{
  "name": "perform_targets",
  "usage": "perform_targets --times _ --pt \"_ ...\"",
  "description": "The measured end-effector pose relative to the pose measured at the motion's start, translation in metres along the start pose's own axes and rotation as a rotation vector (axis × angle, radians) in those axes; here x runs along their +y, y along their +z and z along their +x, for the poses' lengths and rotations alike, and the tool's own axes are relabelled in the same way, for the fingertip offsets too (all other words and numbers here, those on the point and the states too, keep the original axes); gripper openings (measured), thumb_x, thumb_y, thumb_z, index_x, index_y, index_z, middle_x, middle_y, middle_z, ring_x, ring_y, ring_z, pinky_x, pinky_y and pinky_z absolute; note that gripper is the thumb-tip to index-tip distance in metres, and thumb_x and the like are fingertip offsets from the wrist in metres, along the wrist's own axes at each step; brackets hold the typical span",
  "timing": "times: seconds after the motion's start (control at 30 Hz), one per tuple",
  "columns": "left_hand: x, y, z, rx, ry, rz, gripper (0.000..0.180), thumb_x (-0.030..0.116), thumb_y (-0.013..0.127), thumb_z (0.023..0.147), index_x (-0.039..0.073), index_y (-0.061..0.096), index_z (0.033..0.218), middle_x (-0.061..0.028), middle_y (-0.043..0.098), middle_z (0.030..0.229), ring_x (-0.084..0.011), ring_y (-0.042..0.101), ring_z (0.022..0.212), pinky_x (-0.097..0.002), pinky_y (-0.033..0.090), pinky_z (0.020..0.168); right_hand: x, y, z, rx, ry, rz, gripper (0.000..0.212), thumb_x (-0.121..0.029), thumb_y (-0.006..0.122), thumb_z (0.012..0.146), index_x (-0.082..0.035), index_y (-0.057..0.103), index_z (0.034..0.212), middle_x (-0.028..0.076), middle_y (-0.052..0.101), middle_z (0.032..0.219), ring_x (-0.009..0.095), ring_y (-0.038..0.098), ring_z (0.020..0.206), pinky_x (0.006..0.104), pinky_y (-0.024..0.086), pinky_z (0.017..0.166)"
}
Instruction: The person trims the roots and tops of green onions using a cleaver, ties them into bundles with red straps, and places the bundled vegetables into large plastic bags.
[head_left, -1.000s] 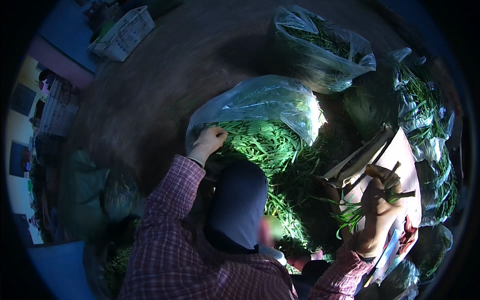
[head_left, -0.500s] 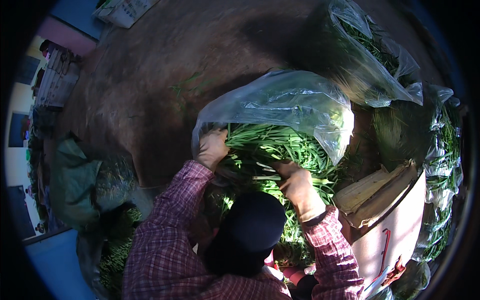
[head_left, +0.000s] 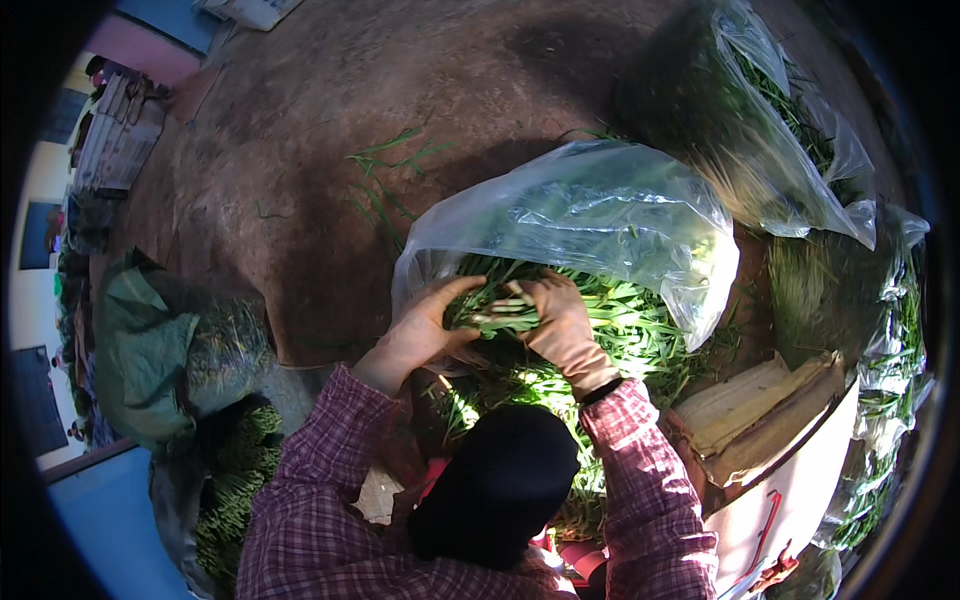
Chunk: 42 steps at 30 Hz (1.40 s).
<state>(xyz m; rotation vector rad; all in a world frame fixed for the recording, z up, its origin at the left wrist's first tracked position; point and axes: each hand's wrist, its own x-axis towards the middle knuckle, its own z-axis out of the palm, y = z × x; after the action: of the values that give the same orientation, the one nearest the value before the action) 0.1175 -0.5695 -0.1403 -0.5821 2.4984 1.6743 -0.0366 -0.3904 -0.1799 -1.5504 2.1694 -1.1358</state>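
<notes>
My left hand curls round one side of a bunch of long green leafy stalks. From the other side my right hand grips the same bunch near its pale stem ends. The bunch lies across the mouth of a clear plastic bag, whose upper sheet arches beyond my hands. More loose greens spill from the bag's opening to the right of my right hand. My palms and the lower part of the bunch are partly hidden.
At the right stand a cardboard box with open flaps and another clear bag of greens. A green sack and a dark bag of thin green stalks are at the left. Stray leaves lie on the brown floor.
My left hand has left the bag's left edge and closed round the bunch. The right hand has moved up and left, bringing pale stems to it. The whole view has shifted slightly.
</notes>
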Motion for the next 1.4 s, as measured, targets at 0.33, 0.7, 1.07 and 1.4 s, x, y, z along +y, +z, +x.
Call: perform_targets --times 0.33,0.7,1.07,1.4 --pt "-0.074 0.095 0.034 -0.093 0.230 0.912 0.053 0.023 0.059 0.093 0.006 0.050 0.142 -0.0106 0.038 0.159 -0.0281 0.030 0.149 -0.0502 0.027 0.119 -0.018 -0.065 -0.021 0.253 0.467 0.592 0.034 0.001 0.075 0.079 0.000 0.066 0.112 0.008 0.072 0.108 0.016 0.068 0.094 0.0290 0.055 0.084" --pt "-0.102 0.067 0.043 -0.180 0.182 0.709 0.048 0.022 0.063 0.088 0.010 0.056 0.135 -0.0195 0.064 0.122 -0.0376 0.058 0.118 -0.0475 0.049 0.096 -0.106 -0.308 -0.064 0.871 0.259 0.525 0.034 0.001 0.069 0.083 0.005 0.065 0.116 0.013 0.072 0.095 0.024 0.071 0.086 0.0333 0.055 0.082" --pt "0.234 0.107 -0.049 -1.127 -0.083 -0.903 0.087 0.072 0.049 0.091 0.000 0.052 0.138 -0.0138 0.067 0.124 -0.0251 0.070 0.104 -0.0339 0.054 0.068 -0.221 -0.307 -0.131 0.387 -0.366 -0.408 0.021 -0.016 0.075 0.082 -0.006 0.067 0.099 0.005 0.061 0.083 0.023 0.064 0.085 0.0402 0.055 0.082" --pt "0.274 0.229 -0.101 -1.397 -0.917 -1.324 0.040 0.030 0.062 0.100 0.021 0.057 0.139 -0.0037 0.068 0.112 -0.0130 0.063 0.088 -0.0331 0.055 0.072 -0.257 -0.226 -0.265 -0.085 -0.236 -0.832 0.042 -0.027 0.063 0.074 -0.011 0.065 0.113 0.007 0.064 0.110 0.029 0.060 0.110 0.0463 0.041 0.111"
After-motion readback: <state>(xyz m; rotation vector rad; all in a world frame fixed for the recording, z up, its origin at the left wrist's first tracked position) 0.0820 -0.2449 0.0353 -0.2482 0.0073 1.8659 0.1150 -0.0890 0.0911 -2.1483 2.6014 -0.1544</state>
